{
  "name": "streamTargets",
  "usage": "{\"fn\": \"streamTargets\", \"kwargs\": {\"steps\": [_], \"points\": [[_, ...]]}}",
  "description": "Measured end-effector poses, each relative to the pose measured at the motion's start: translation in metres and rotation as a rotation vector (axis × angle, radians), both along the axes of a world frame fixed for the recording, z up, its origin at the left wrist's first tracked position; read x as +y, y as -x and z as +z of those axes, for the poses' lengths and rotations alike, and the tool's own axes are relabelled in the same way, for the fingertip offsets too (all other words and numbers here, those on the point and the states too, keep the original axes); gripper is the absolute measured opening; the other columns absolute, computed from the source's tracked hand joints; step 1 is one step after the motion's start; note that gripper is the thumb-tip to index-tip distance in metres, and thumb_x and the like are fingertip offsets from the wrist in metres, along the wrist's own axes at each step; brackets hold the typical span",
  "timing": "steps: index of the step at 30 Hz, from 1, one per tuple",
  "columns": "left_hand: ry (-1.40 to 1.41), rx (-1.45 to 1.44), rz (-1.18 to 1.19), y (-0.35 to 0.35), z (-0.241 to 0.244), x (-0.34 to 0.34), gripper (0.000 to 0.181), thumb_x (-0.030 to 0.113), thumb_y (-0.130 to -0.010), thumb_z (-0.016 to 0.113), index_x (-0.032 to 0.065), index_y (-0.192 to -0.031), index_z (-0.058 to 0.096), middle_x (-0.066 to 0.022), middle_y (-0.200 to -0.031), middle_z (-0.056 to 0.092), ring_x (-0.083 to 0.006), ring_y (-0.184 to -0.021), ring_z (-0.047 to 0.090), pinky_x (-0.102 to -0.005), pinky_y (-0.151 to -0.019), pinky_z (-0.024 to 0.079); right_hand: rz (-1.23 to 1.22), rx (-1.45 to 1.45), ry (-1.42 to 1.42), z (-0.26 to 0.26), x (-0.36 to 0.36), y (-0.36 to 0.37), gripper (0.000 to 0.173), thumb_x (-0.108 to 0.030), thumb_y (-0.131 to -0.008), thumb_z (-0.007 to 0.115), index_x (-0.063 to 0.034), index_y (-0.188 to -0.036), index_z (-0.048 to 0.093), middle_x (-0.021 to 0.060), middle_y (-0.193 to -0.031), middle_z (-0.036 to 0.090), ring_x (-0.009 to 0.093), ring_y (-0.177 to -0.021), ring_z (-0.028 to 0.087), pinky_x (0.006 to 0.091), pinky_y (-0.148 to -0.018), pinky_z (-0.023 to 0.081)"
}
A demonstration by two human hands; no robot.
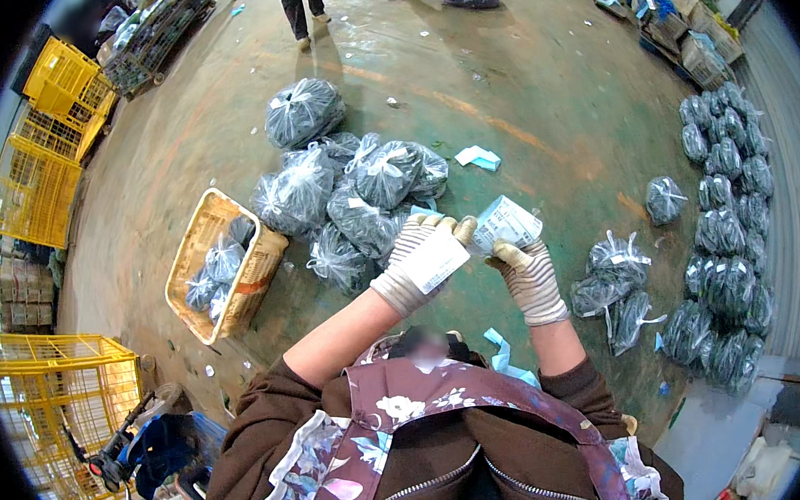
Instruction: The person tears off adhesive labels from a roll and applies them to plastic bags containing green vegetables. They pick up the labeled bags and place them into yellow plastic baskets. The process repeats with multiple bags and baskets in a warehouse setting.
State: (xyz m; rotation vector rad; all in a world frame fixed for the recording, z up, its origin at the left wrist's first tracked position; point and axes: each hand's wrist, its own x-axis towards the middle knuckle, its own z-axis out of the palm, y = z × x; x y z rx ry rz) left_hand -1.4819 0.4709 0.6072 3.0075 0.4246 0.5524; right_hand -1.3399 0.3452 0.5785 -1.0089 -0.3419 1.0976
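My right hand (530, 275), in a striped knit glove, grips a strip of printed labels (507, 224) between thumb and fingers. My left hand (410, 249), gloved alike, has its fingertips closed at the strip's left edge. A white label (438, 267) lies across the back of my left glove. A bit of blue backing paper (426, 211) shows past its knuckles. Beyond my hands, a heap of knotted clear plastic bags (362, 214) with dark green contents rests on the floor. A tan plastic crate (255, 289) with several small bags stands left of the heap.
Filled bags (722, 224) line the right wall, and a few more bags (616, 268) lie nearer me. Yellow wire cages (36, 190) stand at left. A person (299, 4) is on the floor ahead. Discarded blue paper (479, 158) lies beyond my hands.
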Motion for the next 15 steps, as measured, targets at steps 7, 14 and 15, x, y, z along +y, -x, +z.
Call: {"fn": "streamTargets", "kwargs": {"steps": [7, 14, 15], "points": [[-0.029, 0.031, -0.083, -0.036, -0.006, 0.025, 0.035, 0.023, -0.080, 0.055, 0.0104, -0.113, 0.056, -0.0064, -0.082, 0.061, -0.0228, -0.079, 0.059, -0.0382, -0.077, 0.044, -0.125, 0.020, 0.033, -0.004, 0.009, -0.017, 0.028, -0.004, -0.081, 0.063, -0.0093, -0.108, 0.060, 0.0019, -0.098, 0.064, 0.014, -0.086, 0.062, 0.0286, -0.068, 0.052], [-0.008, 0.073, -0.219, -0.049, -0.006, 0.081, 0.037, 0.023, -0.081, 0.054, 0.0093, -0.115, 0.054, -0.0070, -0.085, 0.061, -0.0220, -0.081, 0.059, -0.0380, -0.077, 0.043, -0.263, -0.018, 0.061, 0.005, 0.049, -0.009, 0.033, -0.003, -0.080, 0.065, -0.0094, -0.111, 0.059, 0.0018, -0.100, 0.064, 0.014, -0.087, 0.062, 0.0284, -0.069, 0.052], [-0.016, 0.074, -0.243, -0.051, -0.005, 0.089, 0.037, 0.023, -0.081, 0.054, 0.0092, -0.115, 0.054, -0.0073, -0.085, 0.061, -0.0224, -0.081, 0.059, -0.0384, -0.077, 0.043, -0.294, -0.014, 0.063, 0.006, 0.055, -0.006, 0.034, -0.003, -0.079, 0.065, -0.0094, -0.112, 0.059, 0.0019, -0.100, 0.064, 0.014, -0.087, 0.062, 0.0283, -0.069, 0.051]]}}
